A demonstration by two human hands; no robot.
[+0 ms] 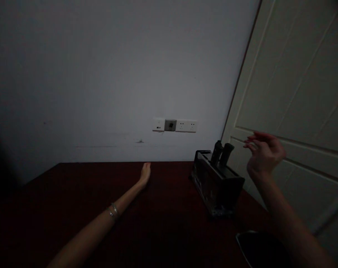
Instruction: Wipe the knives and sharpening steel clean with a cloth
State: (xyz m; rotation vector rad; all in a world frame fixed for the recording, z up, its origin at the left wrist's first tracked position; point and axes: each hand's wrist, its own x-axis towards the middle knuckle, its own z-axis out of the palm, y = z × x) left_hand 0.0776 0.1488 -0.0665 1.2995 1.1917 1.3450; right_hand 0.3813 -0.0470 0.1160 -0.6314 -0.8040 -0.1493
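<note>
My left hand [145, 173] rests low over the dark red table, left of a dark box, with a bracelet on the wrist. Its fingers are foreshortened and mostly hidden, and no object shows in it. Raised beside the box is my right hand [265, 153], its fingers bent and slightly apart around nothing. The glossy dark rectangular box [217, 186] has an opening along its top. Two dark, handle-like pieces [227, 153] stick up out of it, leaning a little. My right hand is nearest to these pieces and apart from them.
The table [169, 208] meets a pale wall with a row of sockets and switches [174, 125]. A light panelled door [291, 74] stands close on the right. A dark flat object with a pale edge [258, 247] lies at the lower right, below my right forearm.
</note>
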